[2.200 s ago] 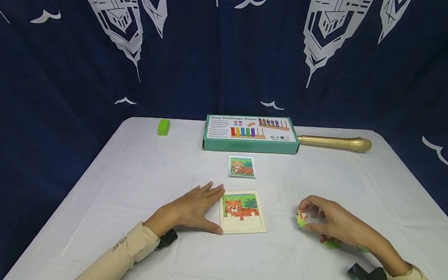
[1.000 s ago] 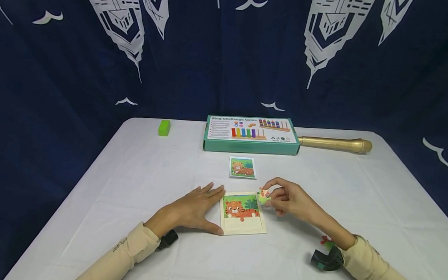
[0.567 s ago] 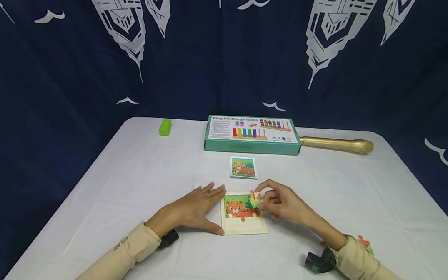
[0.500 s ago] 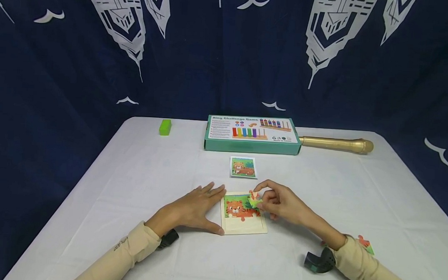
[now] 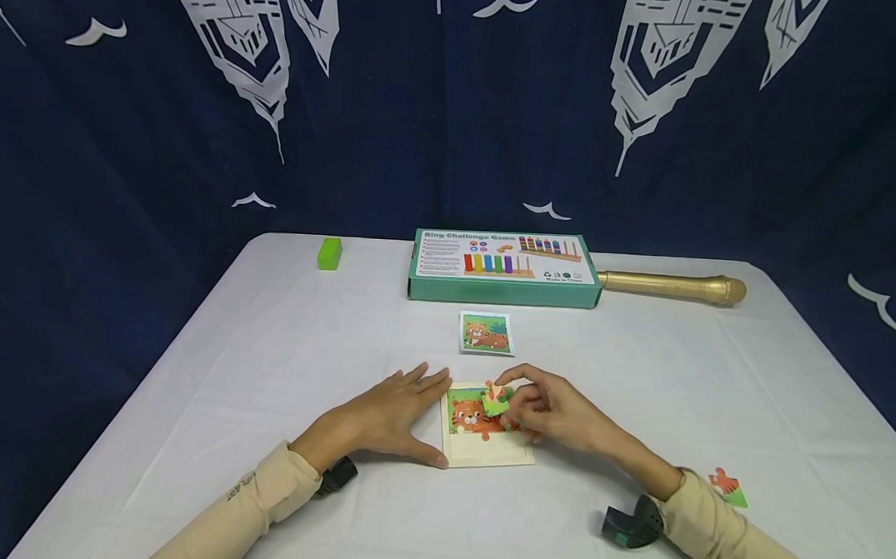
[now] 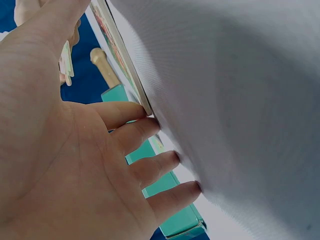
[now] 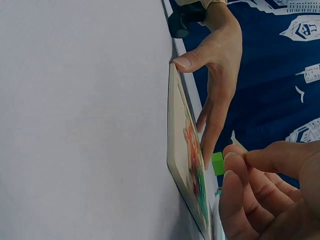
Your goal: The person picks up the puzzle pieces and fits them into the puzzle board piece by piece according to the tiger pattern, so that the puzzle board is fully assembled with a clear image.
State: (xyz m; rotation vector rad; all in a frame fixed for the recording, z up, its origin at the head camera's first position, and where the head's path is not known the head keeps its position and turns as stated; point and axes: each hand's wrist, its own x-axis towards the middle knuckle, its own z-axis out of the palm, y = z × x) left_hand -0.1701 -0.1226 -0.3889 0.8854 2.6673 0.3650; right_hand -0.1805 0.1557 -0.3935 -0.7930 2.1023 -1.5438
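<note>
Puzzle piece [image 5: 496, 402], thin, knobbed and patterned in orange, cream and light green, sat pinched between the thumb and curled fingers of the right hand [image 5: 555, 413], tilted above the picture on a pale, wood-coloured board [image 5: 489, 456] and apart from it. The left hand [image 5: 389, 414] lay with its fingers straight and spread, gripping nothing; its thumb and forefinger touched the board's left edge, and other fingertips rested on the lightly creased white cloth of the surface [image 5: 437, 529]. The board was flat and squarish, with a smooth raised rim — printed tiger and leaves filled its far part, ending in a wavy, interlocking outline against the bare recess nearer the person. A small square card [image 5: 486, 333] with a matching tiger lay just beyond. A second puzzle piece [image 5: 728, 485], red-orange and green, lay just beside the right tan sleeve [image 5: 737, 534]. Farther back stood an oblong green box [image 5: 503, 293] with a printed label, a smooth gold rod [image 5: 669, 287] with a rounded knob at its right end, and a plain bright green block [image 5: 330, 254] near the far left corner; behind hung soft navy fabric [image 5: 441, 104] with white angular prints
</note>
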